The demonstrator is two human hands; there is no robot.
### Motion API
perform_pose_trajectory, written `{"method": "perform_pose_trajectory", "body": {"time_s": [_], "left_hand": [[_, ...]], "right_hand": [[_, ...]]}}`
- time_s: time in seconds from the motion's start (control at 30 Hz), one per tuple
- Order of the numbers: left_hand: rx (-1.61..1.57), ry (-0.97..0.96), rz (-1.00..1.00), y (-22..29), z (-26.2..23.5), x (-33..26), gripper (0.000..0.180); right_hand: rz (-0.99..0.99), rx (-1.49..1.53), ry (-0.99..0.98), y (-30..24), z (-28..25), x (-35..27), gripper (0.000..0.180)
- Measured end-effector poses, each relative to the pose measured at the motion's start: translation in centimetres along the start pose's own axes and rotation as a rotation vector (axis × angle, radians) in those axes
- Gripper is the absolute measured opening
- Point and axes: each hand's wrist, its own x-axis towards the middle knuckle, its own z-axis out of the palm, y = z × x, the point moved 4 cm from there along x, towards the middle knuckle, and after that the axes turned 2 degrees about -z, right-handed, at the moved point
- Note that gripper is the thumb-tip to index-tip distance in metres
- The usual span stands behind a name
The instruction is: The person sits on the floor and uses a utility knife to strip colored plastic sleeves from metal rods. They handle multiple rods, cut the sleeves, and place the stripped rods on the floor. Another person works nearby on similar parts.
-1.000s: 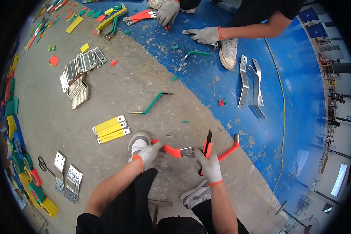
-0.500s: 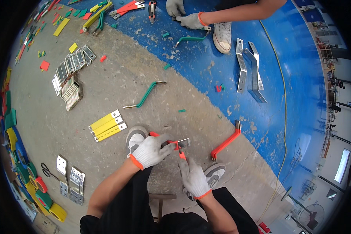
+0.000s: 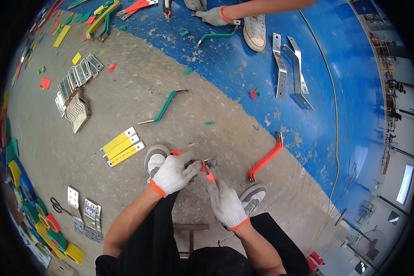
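My left hand (image 3: pixel 174 174) clamps a red-sleeved bar (image 3: pixel 202 163) just past my left shoe (image 3: pixel 154 158), near centre of the concrete floor (image 3: pixel 124 115), and my right hand (image 3: pixel 225 202) pinches a small red tool (image 3: pixel 209 176) at the bar's bare metal end. Looks like I'm trimming or stripping the sleeve there; next move probably needs the bar held steady and the tool kept on the edge. My fingers hide tool tip and contact, so blade or not, can't tell.
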Motion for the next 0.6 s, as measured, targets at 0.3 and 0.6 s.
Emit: {"method": "perform_pose_trajectory", "body": {"time_s": [0.3, 0.6], "left_hand": [[-0.017, -0.021, -0.072, -0.5, 0.2, 0.0, 0.017], [0.085, -0.010, -0.080, 0.9, 0.1, 0.1, 0.017]], "right_hand": [[0.085, 0.036, -0.085, 0.0, -0.4, 0.2, 0.024], [-0.183, -0.119, -0.051, -0.3, 0.0, -0.3, 0.021]]}}
